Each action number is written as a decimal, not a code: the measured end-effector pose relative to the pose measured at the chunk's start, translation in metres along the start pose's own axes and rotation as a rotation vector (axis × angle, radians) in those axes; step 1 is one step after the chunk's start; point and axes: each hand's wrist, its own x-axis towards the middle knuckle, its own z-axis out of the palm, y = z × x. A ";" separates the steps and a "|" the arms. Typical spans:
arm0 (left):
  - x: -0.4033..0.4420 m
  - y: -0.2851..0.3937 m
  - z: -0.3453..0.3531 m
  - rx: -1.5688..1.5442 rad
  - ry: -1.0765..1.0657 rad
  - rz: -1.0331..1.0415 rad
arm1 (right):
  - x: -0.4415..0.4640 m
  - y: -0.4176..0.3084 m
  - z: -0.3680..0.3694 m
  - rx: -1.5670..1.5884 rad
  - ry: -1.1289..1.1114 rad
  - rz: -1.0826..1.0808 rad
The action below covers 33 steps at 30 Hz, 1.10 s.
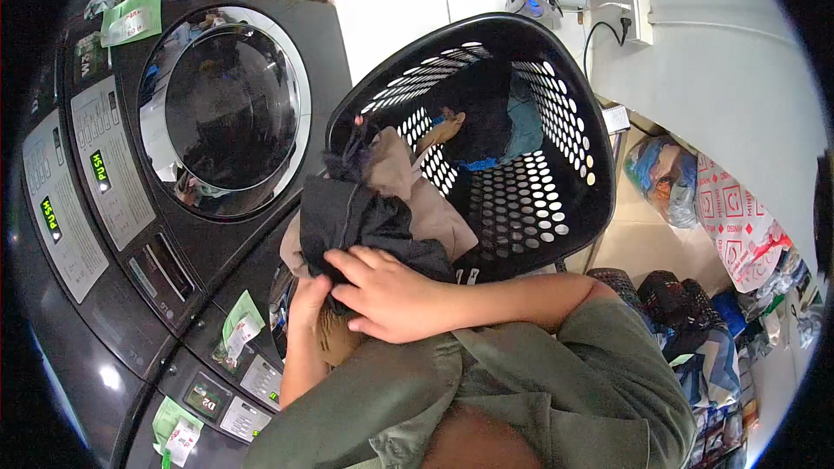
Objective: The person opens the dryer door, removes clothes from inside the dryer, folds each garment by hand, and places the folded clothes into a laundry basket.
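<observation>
The right hand (387,293) curls its fingers closed on black cloth (356,219); the left hand (308,304) touches its near edge, its grip too hidden to tell; beige cloth (441,219) lies against it; beyond, a black basket (601,174) holds clothes (525,117); a round door (230,108) stands left.

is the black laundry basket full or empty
Neither: the laundry basket is partly filled. A few garments lie inside, but much of its perforated inner wall shows bare.
</observation>
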 end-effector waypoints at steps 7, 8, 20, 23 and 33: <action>0.010 -0.010 -0.017 0.465 0.313 -0.245 | -0.006 0.191 -0.068 0.983 0.990 0.662; 0.009 -0.014 -0.024 0.493 0.279 -0.176 | -0.020 0.259 -0.060 0.704 1.191 0.881; -0.005 -0.003 -0.038 0.544 0.461 -0.312 | -0.110 0.404 -0.038 0.184 0.793 1.342; -0.004 0.008 -0.034 0.548 0.343 -0.329 | -0.096 0.283 -0.079 -0.077 0.905 0.825; 0.009 0.010 0.001 0.150 0.213 -0.275 | -0.027 -0.001 0.009 -0.012 0.025 -0.045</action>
